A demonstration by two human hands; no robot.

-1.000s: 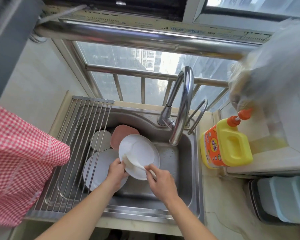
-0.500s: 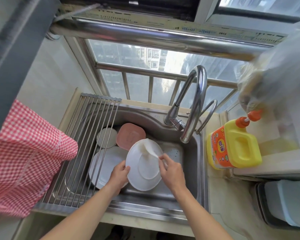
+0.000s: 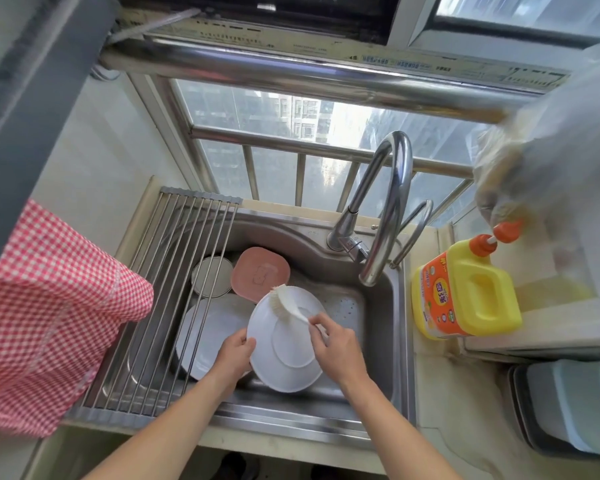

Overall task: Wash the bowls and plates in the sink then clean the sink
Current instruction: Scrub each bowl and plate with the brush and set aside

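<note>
A white plate (image 3: 284,362) is tilted over the steel sink (image 3: 371,344), underside up. My left hand (image 3: 234,353) grips its left rim. My right hand (image 3: 335,346) holds a white dish brush (image 3: 286,304) whose bristles lie on the plate's upper edge. Behind it in the sink sit a pink square dish (image 3: 260,273), a small round white dish (image 3: 211,277) and a large white plate (image 3: 208,336), partly under the rack.
A roll-up metal drying rack (image 3: 160,306) covers the sink's left half. The curved faucet (image 3: 388,209) arches over the basin. A yellow detergent jug (image 3: 465,292) stands on the right counter. A red checked cloth (image 3: 49,313) hangs at left; a container (image 3: 568,407) sits at right.
The brush has swept from the plate's lower part up to its upper edge. My left hand keeps its hold on the rim. The camera view shifted slightly.
</note>
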